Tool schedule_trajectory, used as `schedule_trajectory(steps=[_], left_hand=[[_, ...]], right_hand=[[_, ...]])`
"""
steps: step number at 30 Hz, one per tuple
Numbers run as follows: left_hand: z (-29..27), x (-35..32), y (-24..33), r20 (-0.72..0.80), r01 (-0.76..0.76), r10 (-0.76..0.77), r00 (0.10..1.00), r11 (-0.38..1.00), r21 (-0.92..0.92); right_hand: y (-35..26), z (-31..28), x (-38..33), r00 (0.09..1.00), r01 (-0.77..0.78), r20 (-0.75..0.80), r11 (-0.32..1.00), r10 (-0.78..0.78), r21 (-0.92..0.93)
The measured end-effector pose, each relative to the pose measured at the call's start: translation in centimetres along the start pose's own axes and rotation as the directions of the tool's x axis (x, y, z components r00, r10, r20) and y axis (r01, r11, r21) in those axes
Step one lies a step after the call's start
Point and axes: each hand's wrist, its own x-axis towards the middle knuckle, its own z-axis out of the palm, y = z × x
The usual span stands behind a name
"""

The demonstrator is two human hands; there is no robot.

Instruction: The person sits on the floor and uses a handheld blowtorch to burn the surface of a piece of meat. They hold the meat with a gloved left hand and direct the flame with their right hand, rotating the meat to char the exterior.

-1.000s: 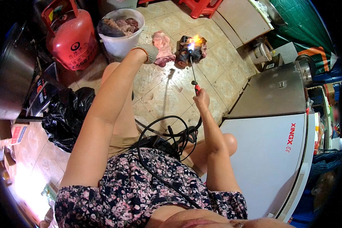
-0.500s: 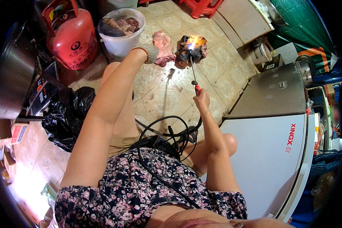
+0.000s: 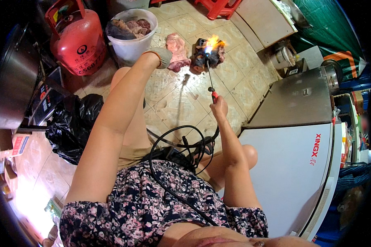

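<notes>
My right hand [image 3: 219,108] is closed around the red handle of a gas torch [image 3: 210,78], its thin metal rod pointing away from me. An orange and blue flame [image 3: 214,43] burns at the tip, right over a blackened chunk of meat [image 3: 199,62] lying on the tiled floor. To the left of that chunk lies a pale pink piece of meat [image 3: 177,48] with a darker red near end. My left hand [image 3: 164,58], in a light knitted glove, is beside the pale piece's left edge; its fingers are hidden from view.
A white bucket [image 3: 130,50] of charred and raw meat stands by a red gas cylinder [image 3: 81,43]. A black hose [image 3: 169,132] loops over my lap. At my right is a white chest freezer [image 3: 280,164]; a black plastic bag [image 3: 72,127] lies at left. A red stool [image 3: 218,8] stands far off.
The flame has changed shape, flaring a little more to the right. Both hands and the torch stay in nearly the same place.
</notes>
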Motion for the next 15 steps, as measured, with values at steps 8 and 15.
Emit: schedule_trajectory(steps=[8, 15], left_hand=[[-2.0, -1.1, 1.3, 0.056, 0.029, -0.029, 0.998, 1.000, 0.007], [-2.2, -1.5, 1.5, 0.069, 0.058, -0.058, 0.996, 0.998, 0.000]], right_hand=[[0.3, 0.4, 0.0, 1.000, 0.007, 0.005, 1.000, -0.007, -0.018], [0.0, 0.1, -0.1, 1.000, 0.010, -0.002, 1.000, -0.010, -0.019]])
